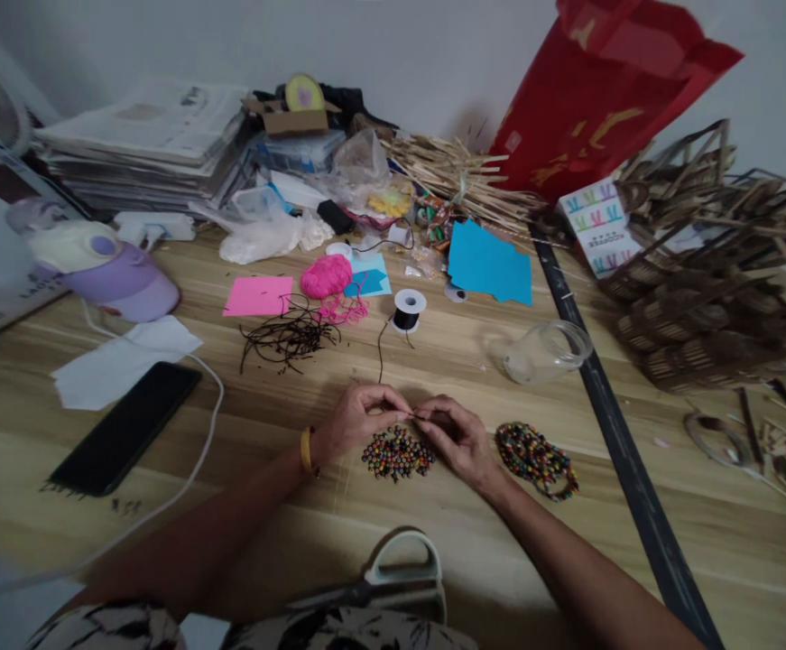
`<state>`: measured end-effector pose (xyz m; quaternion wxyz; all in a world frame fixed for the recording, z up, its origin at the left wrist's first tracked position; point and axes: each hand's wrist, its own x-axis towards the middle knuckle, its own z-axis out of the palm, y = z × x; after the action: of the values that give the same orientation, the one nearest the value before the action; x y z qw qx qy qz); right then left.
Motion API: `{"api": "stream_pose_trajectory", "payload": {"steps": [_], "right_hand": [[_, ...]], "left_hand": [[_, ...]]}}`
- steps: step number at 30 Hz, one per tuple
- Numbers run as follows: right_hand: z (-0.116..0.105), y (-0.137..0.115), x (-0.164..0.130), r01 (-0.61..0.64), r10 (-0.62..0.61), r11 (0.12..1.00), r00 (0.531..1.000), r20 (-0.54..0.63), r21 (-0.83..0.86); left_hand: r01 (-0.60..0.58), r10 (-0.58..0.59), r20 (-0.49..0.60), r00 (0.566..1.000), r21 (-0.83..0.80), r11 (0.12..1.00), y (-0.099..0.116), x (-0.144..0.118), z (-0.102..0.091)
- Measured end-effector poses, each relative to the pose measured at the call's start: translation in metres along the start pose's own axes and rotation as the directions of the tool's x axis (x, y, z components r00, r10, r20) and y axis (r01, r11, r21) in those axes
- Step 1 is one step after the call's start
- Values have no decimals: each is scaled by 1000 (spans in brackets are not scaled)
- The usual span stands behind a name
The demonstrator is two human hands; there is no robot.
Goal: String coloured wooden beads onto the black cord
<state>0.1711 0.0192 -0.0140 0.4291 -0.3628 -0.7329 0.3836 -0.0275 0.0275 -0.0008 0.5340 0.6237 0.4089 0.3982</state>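
My left hand [364,417] and my right hand [457,436] meet fingertip to fingertip, both closed in a pinch. A thin black cord [382,350] runs from a white spool [410,310] down to my left hand, which pinches it. What my right fingertips grip is too small to make out. Right below the fingers lies a loose pile of multicoloured round beads [398,454]. Coiled strings of similar beads [537,460] rest just right of my right wrist. Scissors [402,569] with pale handles lie close to my body, partly in shadow.
Black cord pieces [288,334], pink yarn [326,275] and blue paper [489,264] lie behind the hands. A glass jar [547,352] lies on its side at right, near woven baskets [677,307]. A phone [125,429] and white cable [211,429] are at left.
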Motion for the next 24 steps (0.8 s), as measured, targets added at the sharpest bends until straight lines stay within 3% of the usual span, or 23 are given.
{"api": "stream_pose_trajectory", "payload": {"steps": [7,24], "right_hand": [[0,3,0,86,-83,993,995,48,-76],[0,6,0,135,-117,977,987,114,-167]], "left_hand": [[-49,47,14,999,160,986,0,-1,1],[-131,133,7,991,231,964,-3,0,2]]}}
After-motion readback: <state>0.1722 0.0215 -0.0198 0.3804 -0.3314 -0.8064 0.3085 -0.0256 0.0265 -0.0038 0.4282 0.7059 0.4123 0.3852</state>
